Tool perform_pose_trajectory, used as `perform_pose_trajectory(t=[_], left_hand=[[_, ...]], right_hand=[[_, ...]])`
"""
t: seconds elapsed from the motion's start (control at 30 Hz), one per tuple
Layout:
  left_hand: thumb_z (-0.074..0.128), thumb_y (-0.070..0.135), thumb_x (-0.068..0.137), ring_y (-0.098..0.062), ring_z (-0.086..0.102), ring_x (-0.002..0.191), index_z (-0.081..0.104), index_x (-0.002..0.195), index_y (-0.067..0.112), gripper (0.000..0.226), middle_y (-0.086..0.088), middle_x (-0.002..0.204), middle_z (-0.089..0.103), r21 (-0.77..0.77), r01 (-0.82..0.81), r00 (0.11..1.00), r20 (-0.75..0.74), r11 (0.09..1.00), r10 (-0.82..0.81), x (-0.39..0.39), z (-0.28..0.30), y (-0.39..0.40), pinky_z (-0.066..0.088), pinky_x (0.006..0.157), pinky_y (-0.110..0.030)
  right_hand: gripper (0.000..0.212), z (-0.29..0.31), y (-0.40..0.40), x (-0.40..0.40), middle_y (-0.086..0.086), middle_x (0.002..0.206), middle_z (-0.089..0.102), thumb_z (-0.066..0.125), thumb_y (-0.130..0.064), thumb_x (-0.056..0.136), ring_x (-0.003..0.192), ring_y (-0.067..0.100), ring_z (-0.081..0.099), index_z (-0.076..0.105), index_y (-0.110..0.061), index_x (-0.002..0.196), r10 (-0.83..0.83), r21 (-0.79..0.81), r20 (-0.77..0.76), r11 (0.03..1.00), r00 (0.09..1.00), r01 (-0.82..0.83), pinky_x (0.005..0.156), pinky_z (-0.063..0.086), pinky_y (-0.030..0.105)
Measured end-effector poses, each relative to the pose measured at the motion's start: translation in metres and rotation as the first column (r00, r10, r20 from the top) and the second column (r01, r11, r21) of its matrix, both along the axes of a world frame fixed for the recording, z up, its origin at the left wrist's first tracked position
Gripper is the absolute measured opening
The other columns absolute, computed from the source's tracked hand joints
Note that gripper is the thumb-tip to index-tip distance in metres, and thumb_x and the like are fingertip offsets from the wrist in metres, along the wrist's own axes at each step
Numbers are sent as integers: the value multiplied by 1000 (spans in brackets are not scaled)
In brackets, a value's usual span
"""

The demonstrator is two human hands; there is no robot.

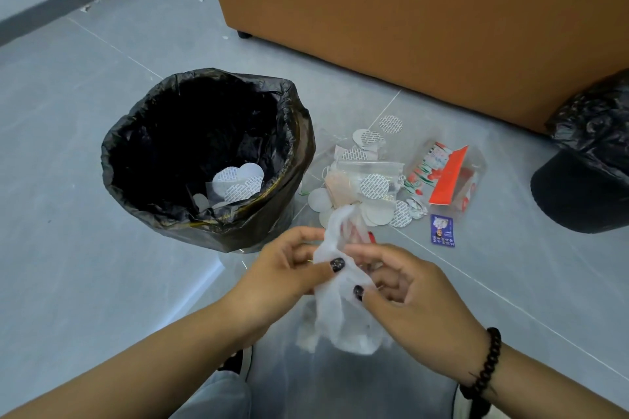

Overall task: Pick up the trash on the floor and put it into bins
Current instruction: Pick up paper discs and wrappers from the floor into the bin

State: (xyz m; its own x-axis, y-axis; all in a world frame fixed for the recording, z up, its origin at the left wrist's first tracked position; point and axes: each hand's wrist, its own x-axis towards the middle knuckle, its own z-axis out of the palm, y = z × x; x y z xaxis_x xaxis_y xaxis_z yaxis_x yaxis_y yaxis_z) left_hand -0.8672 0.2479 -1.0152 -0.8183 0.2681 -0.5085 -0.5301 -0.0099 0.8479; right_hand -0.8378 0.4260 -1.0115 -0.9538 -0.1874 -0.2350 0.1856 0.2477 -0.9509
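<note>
1. While we crouch over the floor, both hands work on a thin white plastic bag (pixel 335 309): our left hand (pixel 289 265) pinches it with thumb against fingers near its top, and our right hand (pixel 405 289) has its thumb pressed on the film just below, the other fingers loosely curled behind it.
2. It hangs between our fingertips, clear of the floor, its lower part drooping below both thumbs.
3. We judge it very light, limp and crinkly. It will collapse and slide through a slack hold, so gather it into a wad and pinch the bunched part, not a single layer.
4. Whether anything sits inside it, we cannot tell.
5. Ahead and left of our left fingers stands the lined bin (pixel 207 160), with a few round seal discs (pixel 238 185) already inside.
6. Beyond our fingertips lies the trash pile (pixel 381 180): more discs, clear bags, a red wrapper (pixel 449 177), a small blue card (pixel 442 231). The discs are flat and need lifting by an edge.
7. A second black bin (pixel 585 177) sits far right of our right fingers.
</note>
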Motion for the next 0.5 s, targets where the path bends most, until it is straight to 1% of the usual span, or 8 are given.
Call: perform_pose_trajectory(t=[0.07,0.13,0.2,0.23,0.3,0.37,0.43,0.5], left_hand=[[66,0,84,-22,70,78,64,108,3,24,-18,95,73,-26,-11,999,-54,1000,10,-1,0,-3,56,65,-25],[67,1,84,-24,68,79,68,101,3,17,-20,93,72,-73,40,990,-134,997,-50,-2,0,-5,56,68,-26],[71,6,84,-26,64,79,72,95,9,12,-22,92,70,-136,111,965,-223,985,-139,-1,0,-4,52,72,-35],[72,13,81,-26,62,78,74,92,15,11,-22,90,69,-164,141,951,-253,976,-180,0,1,-3,51,72,-41],[72,26,75,-25,59,75,75,91,24,17,-19,89,69,-201,175,933,-277,964,-227,1,2,-1,51,73,-51],[73,31,72,-25,59,75,75,91,25,20,-17,89,69,-210,170,927,-296,963,-229,2,3,-3,51,76,-55],[76,32,72,-21,64,84,72,97,25,26,-6,93,70,-234,185,916,-311,954,-254,1,5,-6,53,80,-48],[78,38,70,-13,64,98,64,108,29,42,6,104,67,-261,248,901,-292,933,-321,0,5,-8,56,86,-41]], right_hand=[[51,3,4,-5,-8,104,66,62,8,79,73,9,68,63,-34,106,-114,7,-17,993,993,114,71,55,22],[60,6,7,-9,-11,111,56,67,6,78,70,7,67,55,-40,114,-178,47,-66,982,982,181,67,53,16],[70,9,8,-11,-20,113,45,69,-1,77,75,4,65,45,-49,122,-140,129,-128,979,982,156,65,50,12],[69,10,9,-11,-22,113,44,70,-4,78,77,3,64,44,-49,124,-103,172,-145,977,984,128,65,49,10],[53,11,10,-11,-20,106,54,70,-6,78,78,4,62,59,-43,115,-40,254,-191,963,981,88,65,47,10],[33,10,11,-11,-13,86,66,69,-3,77,73,8,61,73,-33,90,-47,284,-202,953,978,105,63,44,10],[25,12,11,-11,-8,74,70,67,-1,76,63,7,61,74,-24,78,-130,184,-148,970,980,157,58,44,11],[22,17,12,-14,-2,70,72,64,4,79,58,5,58,74,-16,79,-231,-36,-43,973,972,229,55,45,14]])
